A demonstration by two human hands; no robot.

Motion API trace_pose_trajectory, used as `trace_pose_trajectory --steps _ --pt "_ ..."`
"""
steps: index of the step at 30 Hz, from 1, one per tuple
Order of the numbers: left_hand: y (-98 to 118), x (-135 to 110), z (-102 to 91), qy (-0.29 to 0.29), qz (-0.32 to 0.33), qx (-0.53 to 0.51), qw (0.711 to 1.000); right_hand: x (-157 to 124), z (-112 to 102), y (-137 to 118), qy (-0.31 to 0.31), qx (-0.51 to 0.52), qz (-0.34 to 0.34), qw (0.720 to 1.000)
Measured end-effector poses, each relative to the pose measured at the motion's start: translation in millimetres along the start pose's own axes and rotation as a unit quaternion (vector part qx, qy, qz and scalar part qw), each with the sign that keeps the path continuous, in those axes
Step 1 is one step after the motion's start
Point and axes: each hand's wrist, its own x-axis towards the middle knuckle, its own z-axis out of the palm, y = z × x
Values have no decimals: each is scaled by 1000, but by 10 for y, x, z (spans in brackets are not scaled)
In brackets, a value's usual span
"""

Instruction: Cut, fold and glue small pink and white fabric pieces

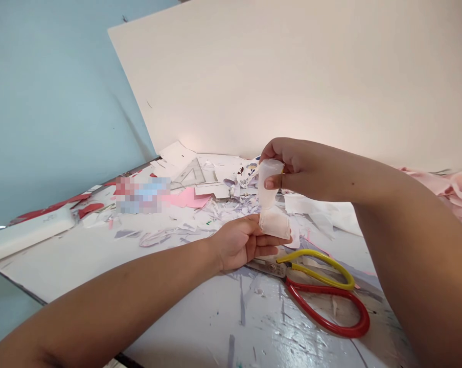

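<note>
Now gripping a small clear bottle in the right hand, fingers wrapped round it, nozzle down onto a pale paper scrap. Pinching that scrap in the left hand, thumb against half-curled fingers, just above the bench. Red-and-yellow scissors lying just beneath, near paper cuttings.
</note>
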Motion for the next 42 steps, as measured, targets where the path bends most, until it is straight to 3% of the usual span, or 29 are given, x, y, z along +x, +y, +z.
trace_pose_trajectory --steps 14,24,29,32,34,35,37,38,39,40,42 --pt "5 -7 48 26 -12 5 1000 46 32 31 -10 0 -1 1000" --pt "-6 4 42 29 -5 28 999 34 31 -3 19 -22 -13 999" --pt "10 -12 87 26 -12 41 999 74 48 41 66 -14 -5 998" --pt "11 -17 80 21 -19 39 999 88 20 79 179 37 -18 983" --pt "9 -20 65 10 -20 37 999 101 -40 122 313 103 -23 944" --pt "9 -21 59 5 -19 36 999 107 -84 151 389 156 -22 908" --pt "10 -25 53 2 -17 33 999 102 -202 218 495 306 -36 813" --pt "12 -27 54 5 -16 31 999 85 -270 252 542 383 -25 747" --pt "13 -29 58 10 -15 28 999 56 -340 284 547 458 -11 701" --pt "15 -31 63 13 -14 26 999 16 -407 310 508 521 -10 686" --pt "17 -34 78 19 -13 20 1000 -86 -516 337 493 607 23 623"
